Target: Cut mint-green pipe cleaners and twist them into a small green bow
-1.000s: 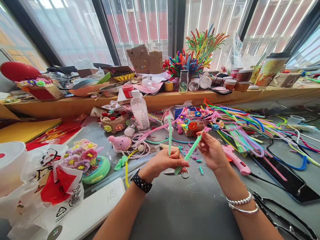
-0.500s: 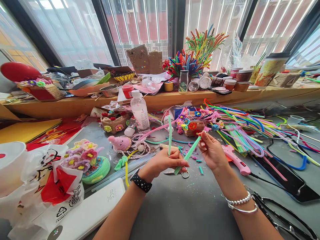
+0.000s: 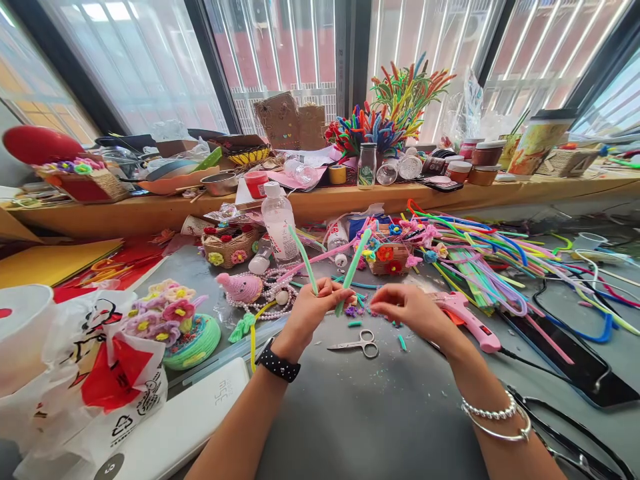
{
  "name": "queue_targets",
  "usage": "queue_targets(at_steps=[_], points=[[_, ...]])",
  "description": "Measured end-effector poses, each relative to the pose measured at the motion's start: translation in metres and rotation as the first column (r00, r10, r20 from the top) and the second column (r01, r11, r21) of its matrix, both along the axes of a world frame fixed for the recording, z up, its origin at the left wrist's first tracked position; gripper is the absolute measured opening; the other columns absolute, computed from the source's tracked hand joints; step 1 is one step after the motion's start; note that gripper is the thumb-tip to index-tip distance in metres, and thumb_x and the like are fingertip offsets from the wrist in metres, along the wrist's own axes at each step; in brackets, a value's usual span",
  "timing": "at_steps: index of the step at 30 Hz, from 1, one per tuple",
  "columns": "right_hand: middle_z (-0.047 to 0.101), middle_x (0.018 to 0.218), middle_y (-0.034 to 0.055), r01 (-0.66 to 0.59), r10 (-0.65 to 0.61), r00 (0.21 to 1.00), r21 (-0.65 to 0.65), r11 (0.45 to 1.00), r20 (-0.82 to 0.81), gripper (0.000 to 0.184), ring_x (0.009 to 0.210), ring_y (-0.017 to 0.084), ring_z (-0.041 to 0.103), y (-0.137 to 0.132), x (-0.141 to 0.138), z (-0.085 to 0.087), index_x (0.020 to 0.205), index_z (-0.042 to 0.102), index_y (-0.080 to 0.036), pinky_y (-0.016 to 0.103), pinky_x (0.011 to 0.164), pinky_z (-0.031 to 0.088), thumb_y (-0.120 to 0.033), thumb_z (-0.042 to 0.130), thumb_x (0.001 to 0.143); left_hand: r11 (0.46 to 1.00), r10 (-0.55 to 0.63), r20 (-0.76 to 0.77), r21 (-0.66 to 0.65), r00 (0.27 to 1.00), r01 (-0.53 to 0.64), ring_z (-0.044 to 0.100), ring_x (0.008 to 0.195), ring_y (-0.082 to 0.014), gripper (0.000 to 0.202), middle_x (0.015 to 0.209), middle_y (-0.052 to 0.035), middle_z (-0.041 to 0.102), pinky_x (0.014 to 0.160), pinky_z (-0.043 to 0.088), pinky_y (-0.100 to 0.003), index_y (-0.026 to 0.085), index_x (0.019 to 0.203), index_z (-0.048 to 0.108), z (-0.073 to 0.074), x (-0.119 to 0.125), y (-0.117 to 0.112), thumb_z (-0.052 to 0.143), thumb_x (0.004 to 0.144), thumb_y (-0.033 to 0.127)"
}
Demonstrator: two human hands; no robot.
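Note:
My left hand (image 3: 320, 310) is closed in a pinch on light green pipe cleaners. One green pipe cleaner (image 3: 305, 260) rises curved on the left of the fist, and a thicker green length (image 3: 356, 267) leans to the right from the fingertips. Whether the two join inside the grip is hidden. To the right, my right hand (image 3: 417, 313) hovers apart from them, fingers loosely bent, with nothing visible in it. Small silver scissors (image 3: 357, 344) lie on the grey table below the hands, beside short teal clippings (image 3: 402, 343).
A pink glue gun (image 3: 473, 320) lies beside my right hand, near a black phone (image 3: 575, 360). Bundled pipe cleaners (image 3: 490, 273) spread at the right. A clear bottle (image 3: 279, 223), a flower basket (image 3: 393, 257) and a white power bank (image 3: 190, 420) stand or lie around.
My right hand has let go of the green pipe cleaner's end and moved down. The pipe cleaners now stand more upright and spread apart in my left hand, which has uncovered the scissors.

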State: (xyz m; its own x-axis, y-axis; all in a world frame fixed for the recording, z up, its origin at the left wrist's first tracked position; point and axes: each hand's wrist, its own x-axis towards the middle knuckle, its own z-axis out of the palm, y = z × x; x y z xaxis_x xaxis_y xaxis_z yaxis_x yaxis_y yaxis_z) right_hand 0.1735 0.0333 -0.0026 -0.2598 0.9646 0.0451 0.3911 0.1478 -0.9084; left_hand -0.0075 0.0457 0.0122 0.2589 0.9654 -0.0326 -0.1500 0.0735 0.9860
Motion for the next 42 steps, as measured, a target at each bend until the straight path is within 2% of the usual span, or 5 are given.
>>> queue_targets(at_steps=[8,12,19,25,42], points=[[0.058,0.063,-0.0014,-0.272,0.261,0.83,-0.05,0.961,0.493,0.018,0.056,0.011,0.051,-0.004,-0.006,-0.01,0.079,0.063,-0.018,0.019,0.049,0.034,-0.014,0.057,0.063,0.994,0.095,0.055,-0.055,0.994,-0.092,0.062,0.075,-0.0162,0.045,0.063,-0.0004,0.063,0.071,0.044,-0.028,0.019,0.051,0.024,-0.001,-0.002,0.001,0.067,0.06,0.022],[0.061,0.064,0.0009,-0.118,0.066,0.82,0.055,0.992,0.568,0.007,0.056,0.015,0.053,-0.013,-0.002,0.002,0.072,0.06,-0.019,0.022,0.048,0.033,-0.02,0.054,0.068,0.996,0.086,0.01,-0.038,0.996,-0.085,0.061,0.084,-0.0181,0.043,0.063,-0.0002,0.063,0.072,0.042,-0.027,0.019,0.051,0.025,-0.003,-0.003,0.002,0.066,0.061,0.022],[0.065,0.074,0.0061,0.242,-0.25,0.547,0.135,0.961,0.799,0.008,0.067,0.025,0.06,-0.087,0.065,0.0,0.069,0.057,-0.023,0.032,0.055,0.041,-0.026,0.057,0.062,0.991,0.133,-0.012,0.002,0.991,-0.133,0.062,0.078,-0.018,0.046,0.063,0.001,0.06,0.069,0.045,-0.027,0.018,0.049,0.025,-0.005,-0.001,0.003,0.07,0.054,0.023],[0.063,0.094,0.0131,0.33,-0.205,0.604,-0.008,0.944,0.77,0.027,0.086,0.03,0.059,-0.135,0.125,-0.025,0.08,0.059,-0.025,0.042,0.076,0.045,-0.024,0.059,0.053,0.999,-0.013,-0.032,-0.044,0.999,0.011,0.062,0.066,-0.0143,0.047,0.063,0.0007,0.062,0.063,0.044,-0.025,0.018,0.05,0.025,-0.005,-0.001,0.003,0.071,0.054,0.026],[0.062,0.091,0.0138,0.376,-0.242,0.79,-0.133,0.917,0.563,0.026,0.085,0.027,0.059,-0.15,0.15,-0.045,0.076,0.059,-0.034,0.037,0.074,0.042,-0.024,0.059,0.052,0.998,-0.048,-0.057,-0.046,0.997,0.045,0.042,0.04,-0.0048,0.017,0.063,0.001,0.062,0.042,0.03,-0.017,0.019,0.077,0.035,-0.005,0.006,-0.005,0.051,0.073,0.018]])
